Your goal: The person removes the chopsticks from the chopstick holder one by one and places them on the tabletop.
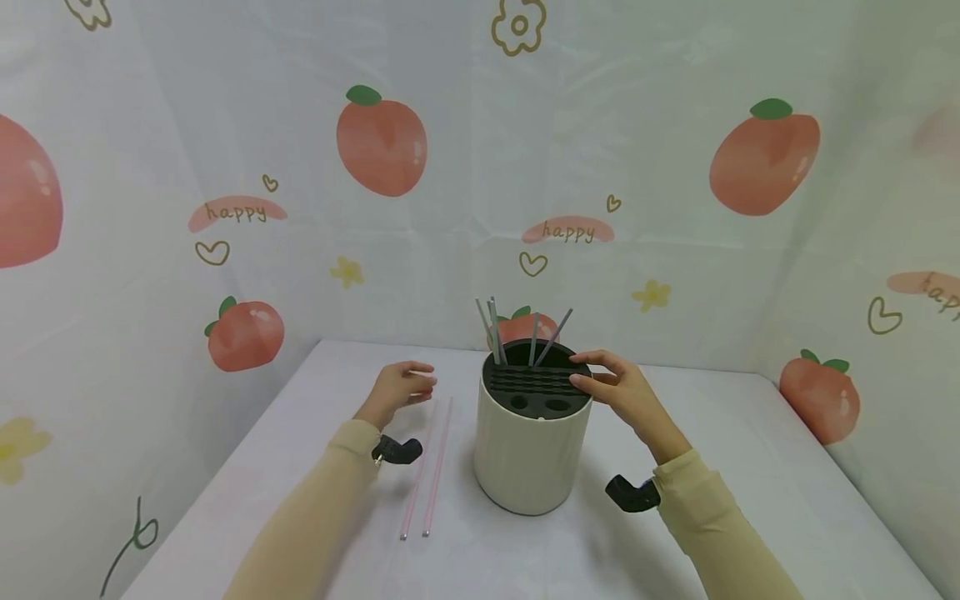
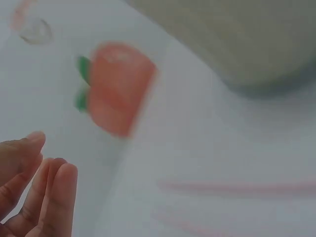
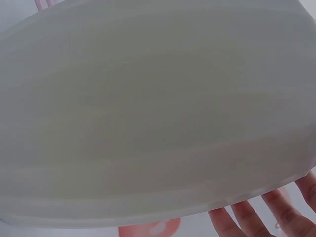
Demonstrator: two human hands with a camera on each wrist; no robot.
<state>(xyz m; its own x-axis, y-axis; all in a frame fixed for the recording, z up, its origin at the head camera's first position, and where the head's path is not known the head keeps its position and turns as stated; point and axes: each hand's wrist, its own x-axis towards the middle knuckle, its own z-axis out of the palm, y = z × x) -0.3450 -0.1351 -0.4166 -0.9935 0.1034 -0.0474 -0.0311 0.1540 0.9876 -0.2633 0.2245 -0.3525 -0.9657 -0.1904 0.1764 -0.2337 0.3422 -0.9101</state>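
Observation:
A cream cylindrical holder [image 1: 531, 458] with a black slotted insert [image 1: 525, 382] stands upright on the table. Several thin grey rods [image 1: 533, 337] stick up from its rear opening, leaning different ways. My right hand [image 1: 622, 385] rests on the holder's right rim, thumb and forefinger spread apart over the top edge. In the right wrist view, its fingers [image 3: 286, 212] reach to the rim while the pale wall fills most of the picture. Left of the holder, my left hand [image 1: 399, 389] hovers with loosely bent fingers and nothing between them. Two pinkish clear rods [image 1: 437, 467] lie side by side near it.
A white-covered table [image 1: 660, 550] carries everything. White cloth walls [image 1: 465, 125] printed with peaches, hearts and flowers enclose it at the back and sides. Black wrist mounts [image 1: 633, 494] hang below both sleeves.

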